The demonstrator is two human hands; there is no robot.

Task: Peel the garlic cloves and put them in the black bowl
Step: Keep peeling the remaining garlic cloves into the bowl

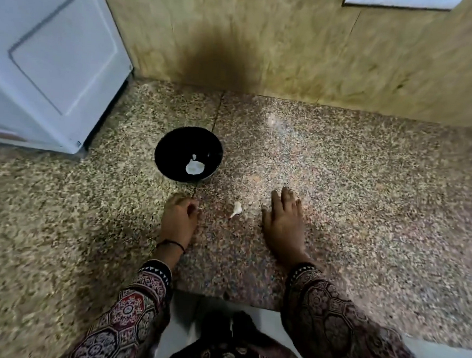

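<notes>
Lying loose: one garlic clove (236,208) on the tabletop (339,170), in the gap between the two hands and touching neither.
Left hand (179,217): fingers curled under, knuckles up. A pale speck sits at the fingertips, too blurred to say whether it is pinched there or just lying on the stone.
Right hand (284,222): spread flat on the tabletop with straight fingers, holding nothing, the clove just off its thumb side.
Black bowl (176,140): just beyond the left hand's knuckles and well away from the right hand, with pale peeled cloves (194,168) at its bottom.
Risk, clove skids: it is small and curved with a thin tail, and the stone looks polished. I'd guess a hasty pinch could flick it back past the wrists toward the near edge.
Risk, bowl knocked: it stands so close ahead of the left hand that a careless forward reach could catch the rim and shove or tip it.
Risk, peel in the bowl: papery skin tends to cling to fingers and could drop in with the clove.
Unclear: whether this clove has its skin on.
</notes>
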